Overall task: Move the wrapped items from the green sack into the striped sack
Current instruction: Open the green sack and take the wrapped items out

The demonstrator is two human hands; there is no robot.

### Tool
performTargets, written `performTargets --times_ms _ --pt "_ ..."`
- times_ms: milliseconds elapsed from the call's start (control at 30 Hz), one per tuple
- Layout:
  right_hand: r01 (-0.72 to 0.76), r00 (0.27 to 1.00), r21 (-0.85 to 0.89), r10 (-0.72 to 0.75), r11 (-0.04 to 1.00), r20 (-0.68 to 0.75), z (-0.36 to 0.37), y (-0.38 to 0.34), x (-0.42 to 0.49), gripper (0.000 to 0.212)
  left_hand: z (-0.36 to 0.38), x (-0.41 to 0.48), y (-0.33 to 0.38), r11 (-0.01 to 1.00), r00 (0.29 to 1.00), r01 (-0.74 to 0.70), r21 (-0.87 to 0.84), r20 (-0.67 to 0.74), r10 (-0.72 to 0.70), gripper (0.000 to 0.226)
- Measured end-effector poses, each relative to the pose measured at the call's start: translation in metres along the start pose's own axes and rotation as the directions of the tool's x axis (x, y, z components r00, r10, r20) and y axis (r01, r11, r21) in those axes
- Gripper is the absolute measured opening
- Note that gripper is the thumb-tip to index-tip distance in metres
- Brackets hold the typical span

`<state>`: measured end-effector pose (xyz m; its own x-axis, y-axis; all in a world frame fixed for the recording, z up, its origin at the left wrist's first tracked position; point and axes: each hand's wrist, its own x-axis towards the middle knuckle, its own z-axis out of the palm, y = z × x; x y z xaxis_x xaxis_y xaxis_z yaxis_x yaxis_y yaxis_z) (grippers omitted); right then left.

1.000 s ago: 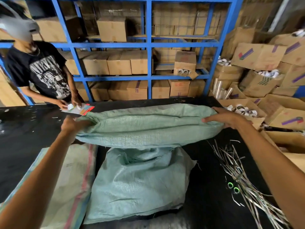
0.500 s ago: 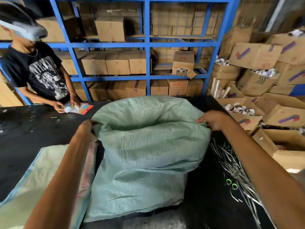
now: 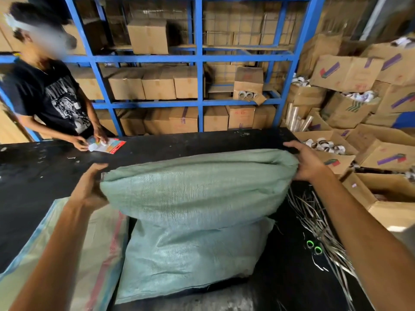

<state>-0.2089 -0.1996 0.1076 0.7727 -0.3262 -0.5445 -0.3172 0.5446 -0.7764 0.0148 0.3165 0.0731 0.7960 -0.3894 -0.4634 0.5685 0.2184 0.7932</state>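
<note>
Barely starting: gripping green sack [image 3: 197, 187] top with left hand [image 3: 89, 185] and right hand [image 3: 303, 162].
Transferring nothing yet, judging by striped sack [image 3: 103, 248] lying flat; items hidden.

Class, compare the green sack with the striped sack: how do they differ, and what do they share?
The green sack is plain green; the striped sack is pale with a red stripe. The green sack bulges, its top folded over; the striped sack lies flat. The left hand and right hand hold the green sack; neither holds the striped sack. Both are woven and lie on the table.
</note>
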Motion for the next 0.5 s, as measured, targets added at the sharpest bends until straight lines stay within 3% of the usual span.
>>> performTargets --times_ms 100,167,233,300,367,400,433,500 --pt "0.093 0.990 -0.211 -0.068 0.973 0.122 0.005 -0.002 -0.002 0.059 -0.006 0.004 0.005 0.877 0.989 -0.143 0.459 0.033 0.144 0.029" --pt "0.117 0.986 -0.440 -0.050 0.890 0.161 0.006 -0.007 -0.003 0.060 -0.009 0.009 0.007 0.663 0.954 -0.179 0.727 -0.036 0.297 0.032" --pt "0.044 0.998 -0.709 0.007 0.703 0.070 0.010 -0.012 -0.002 0.060 -0.006 0.009 0.004 0.402 0.875 -0.094 0.911 -0.117 0.469 0.028" --pt "-0.118 0.989 -0.826 -0.008 0.552 -0.146 0.012 -0.017 0.004 0.048 -0.002 0.004 0.004 0.165 0.819 -0.036 0.986 -0.066 0.570 0.053" --pt "-0.245 0.933 -0.876 -0.144 0.415 -0.329 0.008 -0.019 0.010 0.040 -0.004 0.003 0.004 -0.141 0.811 -0.081 0.987 0.148 0.566 0.070" --pt "-0.283 0.897 -0.912 -0.255 0.295 -0.361 0.007 -0.021 0.011 0.040 -0.006 0.003 0.004 -0.288 0.810 -0.093 0.953 0.241 0.534 0.075" --pt "-0.310 0.858 -0.940 -0.383 0.145 -0.342 0.004 -0.021 0.012 0.043 -0.006 0.003 0.004 -0.402 0.811 -0.099 0.910 0.308 0.497 0.081" --pt "-0.340 0.756 -0.929 -0.629 -0.143 -0.180 0.002 -0.018 0.017 0.055 -0.004 0.002 0.006 -0.504 0.801 -0.085 0.859 0.360 0.478 0.087"
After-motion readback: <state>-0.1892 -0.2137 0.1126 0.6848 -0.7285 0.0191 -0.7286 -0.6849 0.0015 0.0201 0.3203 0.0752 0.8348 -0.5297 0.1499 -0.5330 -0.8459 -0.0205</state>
